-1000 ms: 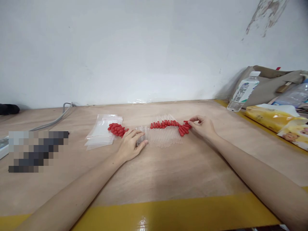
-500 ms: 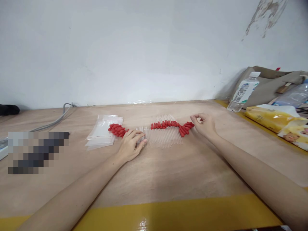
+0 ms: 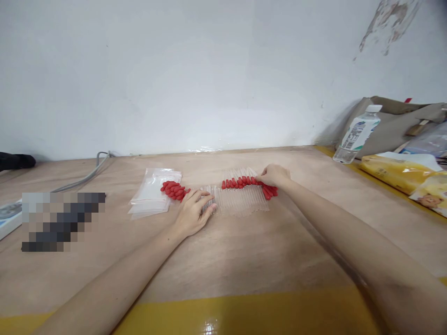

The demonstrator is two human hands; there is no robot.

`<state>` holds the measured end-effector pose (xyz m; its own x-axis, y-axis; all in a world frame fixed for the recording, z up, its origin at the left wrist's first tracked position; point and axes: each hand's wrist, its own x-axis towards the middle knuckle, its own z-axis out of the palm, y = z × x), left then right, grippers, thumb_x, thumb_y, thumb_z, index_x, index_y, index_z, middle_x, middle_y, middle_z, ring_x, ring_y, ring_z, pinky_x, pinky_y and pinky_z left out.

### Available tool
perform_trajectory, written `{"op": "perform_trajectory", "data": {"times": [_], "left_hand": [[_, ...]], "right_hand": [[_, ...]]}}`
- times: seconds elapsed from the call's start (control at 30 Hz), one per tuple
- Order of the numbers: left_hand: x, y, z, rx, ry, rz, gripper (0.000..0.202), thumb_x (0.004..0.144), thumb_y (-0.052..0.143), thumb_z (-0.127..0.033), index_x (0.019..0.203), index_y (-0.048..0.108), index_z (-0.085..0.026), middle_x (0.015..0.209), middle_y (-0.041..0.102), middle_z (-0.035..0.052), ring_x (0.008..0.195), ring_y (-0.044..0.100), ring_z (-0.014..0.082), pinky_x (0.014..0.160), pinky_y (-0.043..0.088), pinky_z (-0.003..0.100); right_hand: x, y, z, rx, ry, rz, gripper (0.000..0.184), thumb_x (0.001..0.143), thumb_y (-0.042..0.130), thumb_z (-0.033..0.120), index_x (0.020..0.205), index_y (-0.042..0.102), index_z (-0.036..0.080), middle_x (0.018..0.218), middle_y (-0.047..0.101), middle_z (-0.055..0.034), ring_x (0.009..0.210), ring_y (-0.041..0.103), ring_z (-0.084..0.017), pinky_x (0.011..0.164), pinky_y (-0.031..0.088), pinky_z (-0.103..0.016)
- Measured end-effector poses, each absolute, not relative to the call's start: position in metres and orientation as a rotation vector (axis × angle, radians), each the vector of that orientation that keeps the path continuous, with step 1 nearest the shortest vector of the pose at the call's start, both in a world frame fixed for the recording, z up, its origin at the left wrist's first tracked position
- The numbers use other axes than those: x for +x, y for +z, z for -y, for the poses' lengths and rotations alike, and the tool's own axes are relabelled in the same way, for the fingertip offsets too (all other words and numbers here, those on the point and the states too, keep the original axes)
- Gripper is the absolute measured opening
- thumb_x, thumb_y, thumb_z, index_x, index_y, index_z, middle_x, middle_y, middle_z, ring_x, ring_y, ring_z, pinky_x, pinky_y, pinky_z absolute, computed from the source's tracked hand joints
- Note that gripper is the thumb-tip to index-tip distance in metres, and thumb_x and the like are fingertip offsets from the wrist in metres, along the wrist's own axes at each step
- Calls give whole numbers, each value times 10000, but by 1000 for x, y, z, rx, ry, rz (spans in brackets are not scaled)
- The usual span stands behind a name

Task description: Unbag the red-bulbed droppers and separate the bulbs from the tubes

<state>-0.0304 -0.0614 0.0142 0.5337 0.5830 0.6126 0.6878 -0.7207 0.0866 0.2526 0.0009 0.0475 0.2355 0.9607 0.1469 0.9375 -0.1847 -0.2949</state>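
A row of clear droppers with red rubber bulbs (image 3: pixel 240 193) lies across the middle of the wooden table (image 3: pixel 244 251). My left hand (image 3: pixel 193 211) rests flat on the left end of the row, fingers spread over the clear tubes, next to a cluster of red bulbs (image 3: pixel 173 190). My right hand (image 3: pixel 274 176) is curled over the red bulbs at the right end of the row, fingers closed on them. A stack of small clear plastic bags (image 3: pixel 151 191) lies just left of the droppers.
A water bottle (image 3: pixel 358 134) leans against a grey bag (image 3: pixel 394 123) at the far right, with yellow tissue packs (image 3: pixel 398 171) in front. A grey cable (image 3: pixel 85 176) runs along the back left. Yellow tape (image 3: pixel 251 314) marks the table's near edge.
My right hand moved left from beside the row's right end onto the red bulbs and closed over them. My left hand stayed on the left end.
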Motion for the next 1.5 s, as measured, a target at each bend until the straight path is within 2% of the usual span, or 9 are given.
{"op": "perform_trajectory", "data": {"times": [0.23, 0.4, 0.57, 0.63, 0.73, 0.93, 1.17, 1.33, 1.5], "left_hand": [[-30, 14, 62, -2599, -929, 1085, 242, 852, 462, -308, 990, 620, -187, 982, 599, 81, 921, 517, 219, 826, 434, 401], [-30, 14, 62, -2594, -938, 1079, 242, 849, 473, -305, 1007, 605, -179, 995, 595, 81, 945, 508, 224, 844, 432, 409], [-30, 13, 62, -2538, -1027, 1062, 360, 844, 477, -295, 1183, 492, -174, 1133, 521, 114, 1062, 481, 239, 906, 421, 403], [-30, 13, 64, -2500, -1043, 1047, 425, 844, 478, -287, 1248, 430, -162, 1210, 470, 137, 1120, 455, 248, 938, 404, 406], [-27, 13, 67, -2438, -1041, 975, 442, 852, 469, -253, 1281, 396, -174, 1290, 426, 144, 1199, 404, 258, 963, 388, 423], [-20, 13, 74, -2483, -938, 624, 329, 847, 498, -193, 1176, 512, -191, 1251, 517, 105, 1223, 411, 233, 989, 387, 430], [-11, 7, 76, -2448, -1004, 528, 172, 827, 547, -195, 981, 606, -148, 997, 671, 73, 997, 602, 196, 906, 490, 371], [-9, 7, 78, -2467, -989, 534, 147, 839, 525, -195, 944, 610, -138, 947, 683, 72, 929, 631, 183, 886, 509, 358], [-9, 8, 79, -2545, -983, 485, 118, 842, 503, -164, 893, 604, -126, 881, 683, 70, 961, 617, 180, 859, 523, 310]], "right_hand": [[251, 48, -12, -2236, 160, 1663, 141, 568, 615, 294, 480, 592, 187, 404, 509, -51, 526, 572, -224, 535, 419, -354], [253, 67, -3, -2137, 244, 1640, 212, 664, 559, 349, 550, 635, 188, 409, 502, -25, 481, 544, -191, 499, 409, -329], [245, 64, 30, -1661, 300, 1700, 261, 768, 507, 393, 753, 636, 166, 617, 624, -35, 542, 556, -147, 514, 428, -273], [237, 51, 49, -1412, 169, 1799, 194, 752, 563, 325, 835, 620, 159, 729, 651, -50, 667, 579, -165, 614, 450, -290], [223, 27, 76, -1113, -177, 2069, 256, 812, 514, 253, 1044, 578, 165, 854, 640, -75, 826, 541, -202, 745, 414, -355], [209, 1, 96, -906, -436, 2157, 172, 841, 480, 186, 919, 633, 198, 782, 594, -42, 749, 469, -162, 685, 335, -314], [202, 1, 95, -834, -390, 2151, 159, 830, 511, 203, 932, 633, 200, 804, 613, -31, 760, 482, -152, 723, 330, -322], [196, 0, 94, -804, -413, 2176, 225, 833, 532, 325, 988, 614, 184, 890, 643, -50, 844, 525, -166, 773, 351, -333], [193, -2, 91, -702, -409, 2227, 159, 858, 501, 239, 830, 633, 156, 737, 649, -30, 718, 554, -128, 675, 387, -277]]}}
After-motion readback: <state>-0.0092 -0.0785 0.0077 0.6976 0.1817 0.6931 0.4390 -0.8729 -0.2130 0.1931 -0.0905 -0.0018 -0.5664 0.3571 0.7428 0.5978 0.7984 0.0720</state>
